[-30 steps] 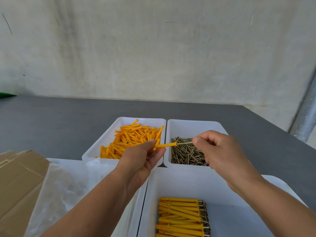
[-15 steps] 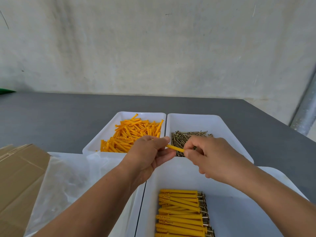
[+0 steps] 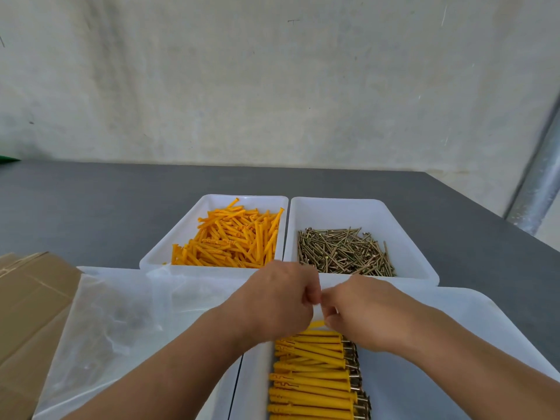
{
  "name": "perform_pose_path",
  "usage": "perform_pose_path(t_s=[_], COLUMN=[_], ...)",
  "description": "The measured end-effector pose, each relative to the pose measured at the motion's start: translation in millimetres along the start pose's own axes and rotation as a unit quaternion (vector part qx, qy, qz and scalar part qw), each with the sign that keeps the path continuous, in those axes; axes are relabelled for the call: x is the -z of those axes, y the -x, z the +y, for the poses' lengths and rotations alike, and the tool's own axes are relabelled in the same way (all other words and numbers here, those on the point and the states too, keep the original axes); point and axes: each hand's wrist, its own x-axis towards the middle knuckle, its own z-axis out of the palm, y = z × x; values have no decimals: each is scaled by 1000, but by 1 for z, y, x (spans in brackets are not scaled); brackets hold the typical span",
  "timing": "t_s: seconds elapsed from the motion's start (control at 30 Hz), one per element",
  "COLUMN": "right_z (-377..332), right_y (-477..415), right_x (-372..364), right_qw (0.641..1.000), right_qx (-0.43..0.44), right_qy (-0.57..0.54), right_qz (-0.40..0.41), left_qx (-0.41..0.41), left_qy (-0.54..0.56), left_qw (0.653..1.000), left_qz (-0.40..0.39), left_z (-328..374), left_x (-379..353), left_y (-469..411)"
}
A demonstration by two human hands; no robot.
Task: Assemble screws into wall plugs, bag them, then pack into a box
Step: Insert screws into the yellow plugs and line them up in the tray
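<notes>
My left hand (image 3: 278, 301) and my right hand (image 3: 360, 313) meet knuckle to knuckle low over the near white tray (image 3: 454, 301). A yellow wall plug (image 3: 315, 324) shows just under them, its right end at my right hand's pinched fingertips. My left hand's fingers are curled, and their underside is hidden. Below lies a neat row of assembled plugs with screws (image 3: 315, 377). Further back stand a tray of loose orange plugs (image 3: 230, 241) and a tray of loose screws (image 3: 342, 251).
Clear plastic bags (image 3: 121, 322) lie in a white tray at the left. A cardboard box (image 3: 27, 301) sits at the far left edge. Behind the trays runs the dark grey table (image 3: 106, 207), with a metal post (image 3: 539, 183) at the right.
Both hands have dropped towards me from over the screw tray to just above the assembled row. The plug, held out between the hands before, is now mostly covered by them.
</notes>
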Motion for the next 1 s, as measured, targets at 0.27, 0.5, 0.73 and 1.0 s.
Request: perform_pose_path(t_s=[0.27,0.5,0.73,1.0], right_z=[3,14,10,13], right_y=[-1,5,-6,-4], right_x=[1,4,-10,-8], right_qw=[1000,964,949,952], right_qx=[-10,-144,-173,-173], right_qy=[-9,-56,-67,-107], right_qz=[-6,-217,-254,-230], left_qx=[-67,-98,-104,-92], left_qy=[-170,-273,-275,-266], left_qw=[972,946,944,943], left_qz=[-148,-148,-151,-177], left_z=[7,5,5,9], left_x=[-18,-30,-31,-29], left_y=[5,5,6,7])
